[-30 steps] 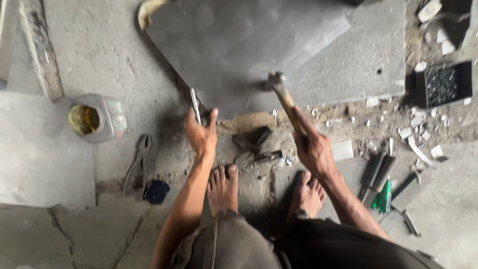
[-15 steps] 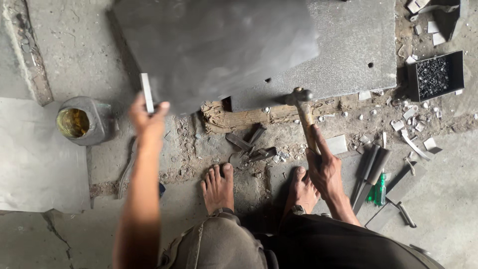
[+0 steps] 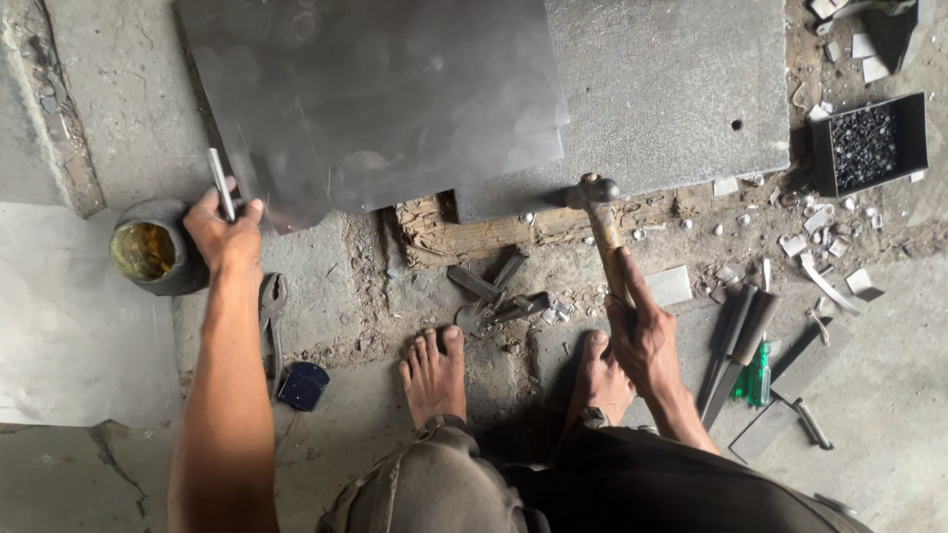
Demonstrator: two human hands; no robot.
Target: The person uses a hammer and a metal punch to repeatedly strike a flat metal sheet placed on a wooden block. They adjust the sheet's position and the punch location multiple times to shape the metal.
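Left hand (image 3: 229, 237) clamped on thin steel punch (image 3: 219, 184), beside metal sheet (image 3: 375, 99); stiff, slick, best pinched mid-shaft. Right hand (image 3: 647, 341) closed round wooden hammer (image 3: 604, 232) handle; head-heavy, gripped low.

Soft even daylight, faint sheen on metal sheet (image 3: 395, 99), sharp.
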